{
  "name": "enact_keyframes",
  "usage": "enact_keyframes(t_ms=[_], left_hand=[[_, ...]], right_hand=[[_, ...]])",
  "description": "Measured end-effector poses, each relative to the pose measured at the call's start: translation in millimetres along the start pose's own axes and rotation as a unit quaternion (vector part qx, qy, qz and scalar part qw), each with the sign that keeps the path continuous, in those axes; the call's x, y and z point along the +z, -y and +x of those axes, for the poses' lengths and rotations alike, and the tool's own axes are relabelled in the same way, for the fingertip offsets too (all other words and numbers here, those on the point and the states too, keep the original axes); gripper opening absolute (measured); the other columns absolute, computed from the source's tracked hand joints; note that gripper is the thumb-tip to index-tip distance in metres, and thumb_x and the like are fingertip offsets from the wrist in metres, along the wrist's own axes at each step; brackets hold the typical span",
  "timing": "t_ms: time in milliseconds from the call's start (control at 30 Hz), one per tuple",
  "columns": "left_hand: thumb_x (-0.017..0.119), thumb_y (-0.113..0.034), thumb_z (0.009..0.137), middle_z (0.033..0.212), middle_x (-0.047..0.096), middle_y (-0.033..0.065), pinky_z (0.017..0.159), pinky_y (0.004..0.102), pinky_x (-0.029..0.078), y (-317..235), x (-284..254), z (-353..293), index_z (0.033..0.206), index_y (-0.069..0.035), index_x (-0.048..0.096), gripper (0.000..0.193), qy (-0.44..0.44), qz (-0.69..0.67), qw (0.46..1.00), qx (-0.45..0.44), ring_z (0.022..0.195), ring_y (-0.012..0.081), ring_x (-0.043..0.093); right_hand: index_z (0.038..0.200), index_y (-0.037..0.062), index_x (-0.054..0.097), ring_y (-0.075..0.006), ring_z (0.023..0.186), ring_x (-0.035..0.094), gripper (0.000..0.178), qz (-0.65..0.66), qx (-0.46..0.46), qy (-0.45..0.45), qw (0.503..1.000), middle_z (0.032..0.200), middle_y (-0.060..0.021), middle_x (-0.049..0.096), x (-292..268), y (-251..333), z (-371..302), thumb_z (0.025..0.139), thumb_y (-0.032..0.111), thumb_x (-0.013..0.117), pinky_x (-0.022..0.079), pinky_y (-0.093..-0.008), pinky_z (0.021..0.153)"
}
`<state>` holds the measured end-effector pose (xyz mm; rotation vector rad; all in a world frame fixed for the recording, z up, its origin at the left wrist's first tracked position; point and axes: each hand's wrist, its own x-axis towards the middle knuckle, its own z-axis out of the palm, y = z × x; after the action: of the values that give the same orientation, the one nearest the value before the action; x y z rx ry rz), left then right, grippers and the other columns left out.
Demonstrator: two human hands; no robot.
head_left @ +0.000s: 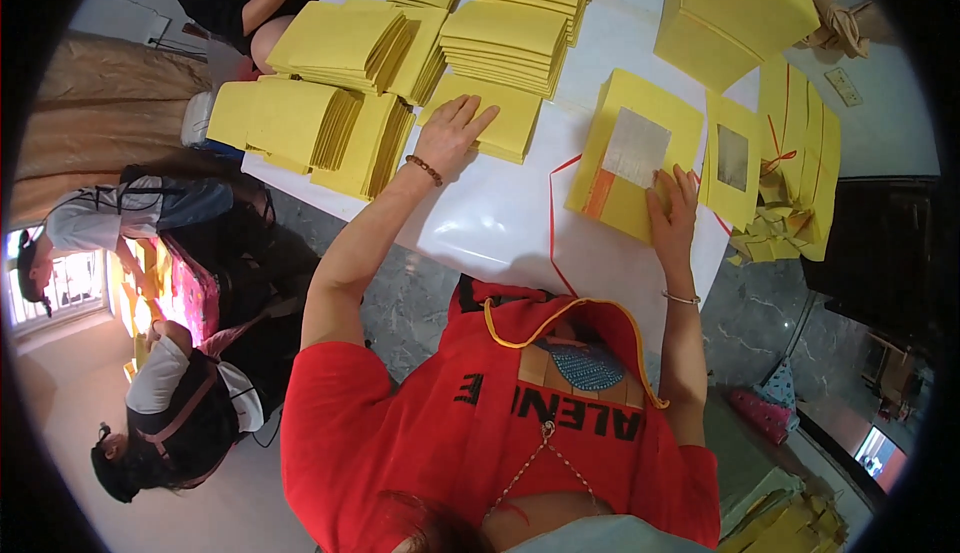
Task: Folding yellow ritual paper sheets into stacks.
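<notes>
Your left fingers [464,111] lie open on the low stack [517,125], probably to keep it flat; the taller stack [505,38] rises just beyond them. Your right fingers [684,185], also open, rest on the near right part of the windowed packet [622,103], seemingly steadying it against the desk [490,218]. Most of that packet lies beyond and left of them; a windowed panel [745,118] sits just to their right.

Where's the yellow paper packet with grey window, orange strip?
Head view, right of centre: the packet is on the white table, partly beneath the right hand.
</notes>
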<state>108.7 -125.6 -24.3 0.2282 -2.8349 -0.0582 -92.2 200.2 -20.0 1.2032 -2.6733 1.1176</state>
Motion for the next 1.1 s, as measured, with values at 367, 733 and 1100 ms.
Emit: enact_keyframes(t_ms=[367, 733, 1100], left_hand=[[0.037, -0.057, 0.089, 0.146, 0.022, 0.0167, 0.107, 0.0561, 0.011, 3.3, 25.6, -18.8, 0.142, -0.023, 0.029, 0.064, 0.117, 0.041, 0.992, -0.014, 0.136, 0.0320, 0.019], [0.047, -0.051, 0.087, 0.141, 0.033, 0.0169, 0.102, 0.0558, 0.022, 10.6, 10.6, -6.6, 0.137, -0.026, 0.038, 0.056, 0.111, 0.015, 0.993, 0.039, 0.130, 0.0331, 0.029], [0.064, -0.020, 0.079, 0.115, 0.054, 0.0115, 0.090, 0.0428, 0.038, -78.6, -23.4, 35.1, 0.116, -0.008, 0.056, 0.040, -0.031, -0.163, 0.976, 0.144, 0.111, 0.0288, 0.048]], right_hand=[[0.117, 0.0069, 0.057, -0.0319, 0.134, 0.025, 0.031, 0.027, 0.015, -0.001, 1.000, 0.138, -0.0124, 0.038, 4.1, 6.3, -5.4, 0.087, 0.015, 0.057, 0.022, -0.0408, 0.109], [0.112, 0.0081, 0.060, -0.0356, 0.131, 0.030, 0.036, 0.036, -0.022, -0.024, 0.999, 0.130, -0.0130, 0.047, -14.1, 3.7, -2.0, 0.080, 0.022, 0.066, 0.026, -0.0439, 0.106], [0.104, 0.0074, 0.063, -0.0309, 0.123, 0.041, 0.037, 0.156, 0.040, 0.007, 0.987, 0.130, -0.0123, 0.047, -4.4, -7.4, -13.0, 0.071, 0.021, 0.074, 0.036, -0.0385, 0.100]])
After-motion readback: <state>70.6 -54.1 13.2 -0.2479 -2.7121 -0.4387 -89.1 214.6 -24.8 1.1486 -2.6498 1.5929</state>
